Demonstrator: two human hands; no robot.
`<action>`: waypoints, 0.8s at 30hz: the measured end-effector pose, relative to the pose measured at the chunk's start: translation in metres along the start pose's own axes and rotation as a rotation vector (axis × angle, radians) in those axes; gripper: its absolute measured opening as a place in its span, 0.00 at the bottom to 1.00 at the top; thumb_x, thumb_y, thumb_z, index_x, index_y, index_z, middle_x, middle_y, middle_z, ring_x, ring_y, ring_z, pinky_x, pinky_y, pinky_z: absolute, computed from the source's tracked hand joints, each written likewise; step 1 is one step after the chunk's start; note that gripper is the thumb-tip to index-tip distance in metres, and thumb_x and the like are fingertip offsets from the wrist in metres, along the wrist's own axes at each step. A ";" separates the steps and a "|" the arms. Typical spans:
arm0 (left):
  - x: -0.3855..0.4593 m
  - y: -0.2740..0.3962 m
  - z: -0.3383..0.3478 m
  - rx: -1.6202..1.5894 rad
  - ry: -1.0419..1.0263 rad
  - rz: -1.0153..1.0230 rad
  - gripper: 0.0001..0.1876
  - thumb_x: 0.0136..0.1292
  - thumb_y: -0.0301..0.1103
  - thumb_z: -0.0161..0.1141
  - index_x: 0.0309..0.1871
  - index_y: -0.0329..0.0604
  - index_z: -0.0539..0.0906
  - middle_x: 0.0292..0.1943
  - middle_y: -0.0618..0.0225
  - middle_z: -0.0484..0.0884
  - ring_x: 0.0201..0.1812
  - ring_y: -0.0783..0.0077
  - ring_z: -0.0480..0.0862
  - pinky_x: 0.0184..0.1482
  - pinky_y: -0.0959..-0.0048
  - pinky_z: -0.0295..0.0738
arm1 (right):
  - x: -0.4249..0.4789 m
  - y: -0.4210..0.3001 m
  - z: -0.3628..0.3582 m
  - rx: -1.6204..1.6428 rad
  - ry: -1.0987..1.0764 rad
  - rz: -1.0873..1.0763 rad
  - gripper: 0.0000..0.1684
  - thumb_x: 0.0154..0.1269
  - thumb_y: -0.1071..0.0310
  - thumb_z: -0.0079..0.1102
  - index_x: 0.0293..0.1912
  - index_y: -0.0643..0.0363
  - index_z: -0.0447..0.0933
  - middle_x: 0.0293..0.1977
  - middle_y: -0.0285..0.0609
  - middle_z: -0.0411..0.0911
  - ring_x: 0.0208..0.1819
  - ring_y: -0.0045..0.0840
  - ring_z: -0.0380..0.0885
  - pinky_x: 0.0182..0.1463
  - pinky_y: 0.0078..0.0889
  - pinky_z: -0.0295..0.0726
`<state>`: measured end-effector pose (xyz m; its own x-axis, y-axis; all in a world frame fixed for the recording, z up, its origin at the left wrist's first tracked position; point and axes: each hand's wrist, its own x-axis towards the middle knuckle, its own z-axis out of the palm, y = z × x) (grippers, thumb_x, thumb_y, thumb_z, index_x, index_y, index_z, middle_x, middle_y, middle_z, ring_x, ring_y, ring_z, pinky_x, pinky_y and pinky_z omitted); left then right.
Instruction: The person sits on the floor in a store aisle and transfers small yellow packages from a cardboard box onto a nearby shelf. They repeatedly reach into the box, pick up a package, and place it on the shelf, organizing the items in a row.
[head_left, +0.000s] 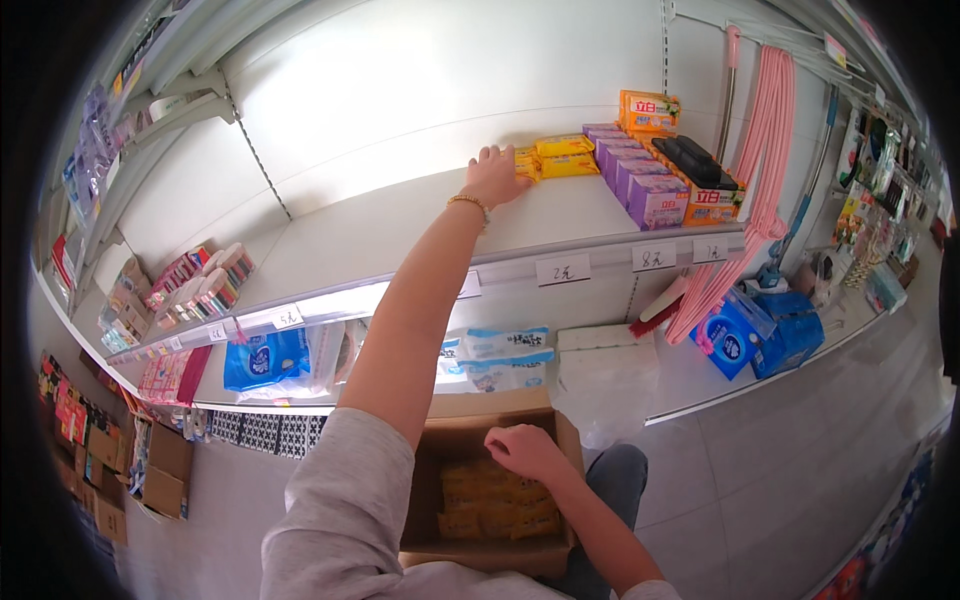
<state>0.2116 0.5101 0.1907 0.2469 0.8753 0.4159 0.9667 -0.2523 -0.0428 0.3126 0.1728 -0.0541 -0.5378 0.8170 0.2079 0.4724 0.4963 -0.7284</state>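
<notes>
My left hand (495, 177), with a beaded bracelet (469, 201) at the wrist, reaches up onto the white shelf (420, 210). It touches the left end of a low stack of yellow plastic-wrapped packs (566, 156). Its palm side is hidden, so whether it grips a pack is unclear. Below, my right hand (525, 450) hovers over an open cardboard box (487, 561) in front of me. Its fingers are curled, with nothing visible in them. More yellow packs (499, 499) lie in rows inside the box.
Purple boxes (656, 196) and orange packs (711, 204) stand right of the yellow stack; a black item (694, 161) lies on the orange ones. A pink mop (772, 142) hangs farther right. Tissue packs (502, 356) fill the lower shelf. Cardboard boxes (161, 476) stand at left.
</notes>
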 end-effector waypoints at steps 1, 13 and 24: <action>-0.001 -0.004 0.000 -0.046 -0.062 -0.026 0.35 0.67 0.59 0.64 0.68 0.42 0.76 0.67 0.57 0.79 0.68 0.58 0.77 0.68 0.52 0.73 | 0.000 -0.002 0.000 0.007 0.000 0.001 0.06 0.67 0.62 0.62 0.41 0.51 0.82 0.33 0.47 0.85 0.39 0.46 0.84 0.43 0.48 0.83; -0.086 -0.030 -0.075 -0.080 -0.225 0.156 0.34 0.62 0.60 0.66 0.57 0.37 0.81 0.43 0.49 0.88 0.48 0.50 0.87 0.52 0.56 0.81 | 0.000 0.001 0.002 0.001 -0.087 0.106 0.08 0.68 0.62 0.61 0.44 0.51 0.84 0.36 0.46 0.87 0.41 0.46 0.85 0.46 0.49 0.83; -0.310 -0.056 -0.120 -0.606 0.158 0.222 0.35 0.51 0.35 0.83 0.60 0.44 0.73 0.50 0.54 0.86 0.52 0.53 0.88 0.57 0.65 0.82 | 0.005 -0.002 -0.006 0.221 -0.024 0.130 0.10 0.71 0.64 0.65 0.43 0.60 0.83 0.36 0.40 0.86 0.34 0.24 0.83 0.43 0.29 0.82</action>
<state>0.0728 0.2033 0.1729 0.3783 0.7163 0.5864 0.6734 -0.6475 0.3566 0.3132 0.1781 -0.0472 -0.5001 0.8613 0.0896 0.3762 0.3093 -0.8734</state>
